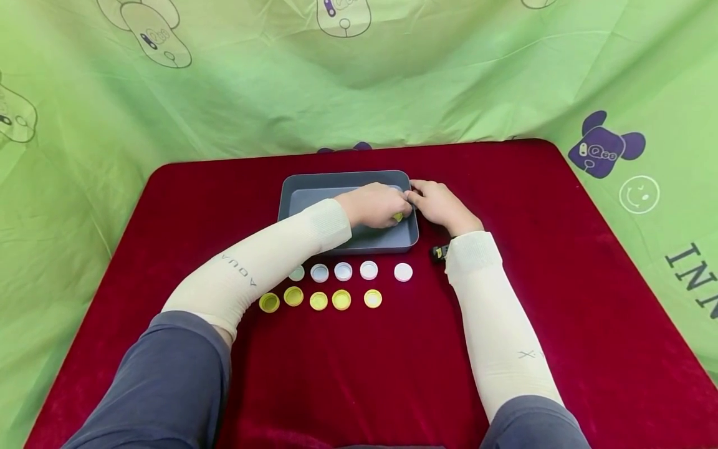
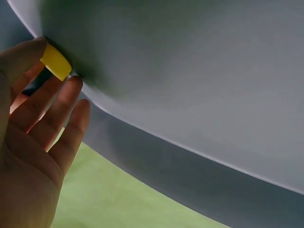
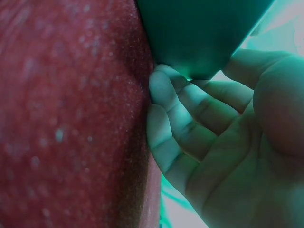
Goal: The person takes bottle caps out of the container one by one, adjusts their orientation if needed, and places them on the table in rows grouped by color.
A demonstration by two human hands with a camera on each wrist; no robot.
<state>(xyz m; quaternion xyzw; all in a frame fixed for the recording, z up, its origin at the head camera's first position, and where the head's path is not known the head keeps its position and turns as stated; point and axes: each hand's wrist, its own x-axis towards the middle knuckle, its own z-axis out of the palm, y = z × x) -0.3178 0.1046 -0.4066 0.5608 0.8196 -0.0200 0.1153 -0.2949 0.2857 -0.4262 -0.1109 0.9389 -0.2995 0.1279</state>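
My left hand (image 1: 377,206) reaches into the right part of a grey rectangular tray (image 1: 314,181). Its thumb and fingers pinch a yellow bottle cap (image 2: 57,62) close to the tray's inner surface; the head view shows only a sliver of that cap beneath the fingers. At the tray's right side, my right hand (image 1: 444,204) holds the wall, thumb over the rim and fingers against the outside. The right wrist view shows these fingers (image 3: 164,126) low by the red cloth, under the tray's corner.
Before the tray lie a row of white caps (image 1: 343,271) and a row of yellow caps (image 1: 341,300). A small black object (image 1: 439,252) sits by the right sleeve, partly covered. Red cloth (image 1: 359,374) covers the table, and a green curtain (image 1: 252,93) hangs behind.
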